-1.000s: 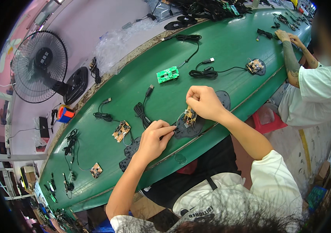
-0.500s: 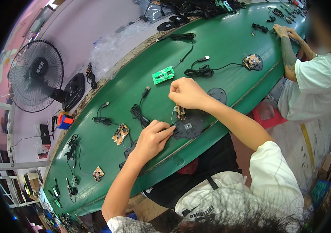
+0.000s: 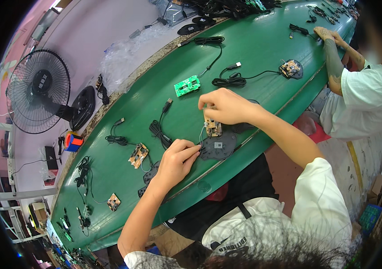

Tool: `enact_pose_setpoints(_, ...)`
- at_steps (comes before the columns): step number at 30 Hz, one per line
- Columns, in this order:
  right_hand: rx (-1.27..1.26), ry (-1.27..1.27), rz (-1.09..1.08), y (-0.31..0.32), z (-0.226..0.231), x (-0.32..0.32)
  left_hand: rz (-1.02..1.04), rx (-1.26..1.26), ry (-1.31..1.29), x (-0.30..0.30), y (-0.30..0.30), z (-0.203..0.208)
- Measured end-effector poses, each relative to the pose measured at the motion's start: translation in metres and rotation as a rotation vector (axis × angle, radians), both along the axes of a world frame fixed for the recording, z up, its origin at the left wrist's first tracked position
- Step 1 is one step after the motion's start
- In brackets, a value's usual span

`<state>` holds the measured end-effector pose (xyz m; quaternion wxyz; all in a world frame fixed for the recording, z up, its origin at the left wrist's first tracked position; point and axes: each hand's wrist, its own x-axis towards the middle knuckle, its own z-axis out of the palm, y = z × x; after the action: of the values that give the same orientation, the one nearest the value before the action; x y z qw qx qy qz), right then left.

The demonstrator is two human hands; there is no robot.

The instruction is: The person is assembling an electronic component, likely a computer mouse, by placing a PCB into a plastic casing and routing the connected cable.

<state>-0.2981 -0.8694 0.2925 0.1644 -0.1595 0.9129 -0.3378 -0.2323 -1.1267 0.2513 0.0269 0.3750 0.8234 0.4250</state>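
Note:
In front of me a dark plastic shell [image 3: 218, 146] with a small pale square in its middle lies on the green table near the front edge. My left hand [image 3: 176, 161] is closed, thumb and fingers pinching at the shell's left edge, where thin wires run up. My right hand [image 3: 227, 107] is closed on the top end of a tan circuit board [image 3: 213, 128], holding it above the shell's far side, its face largely showing. Part of another dark shell is behind my right wrist. A coiled black cable [image 3: 158, 130] with a plug lies just beyond my left hand.
Beyond my right hand lies a green circuit board [image 3: 187, 86] with its cable. Other tan boards [image 3: 138, 155] with coiled cables are spread left and right [image 3: 291, 68]. A fan [image 3: 38, 92] stands past the far edge. A co-worker [image 3: 365, 98] sits at the right.
My right hand has turned and shifted slightly, and the tan circuit board now shows more of its face. My left hand stays at the shell's edge.

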Motion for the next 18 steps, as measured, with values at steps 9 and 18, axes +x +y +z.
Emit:
enact_pose_setpoints(9,0.029,0.453,0.333,0.017,0.018,0.060,-0.024,-0.003,-0.038,-0.003,-0.001,-0.001)
enact_pose_setpoints(18,0.006,0.595,0.211,0.006,-0.020,0.084,-0.034,-0.022,-0.068,-0.007,-0.001,0.000)
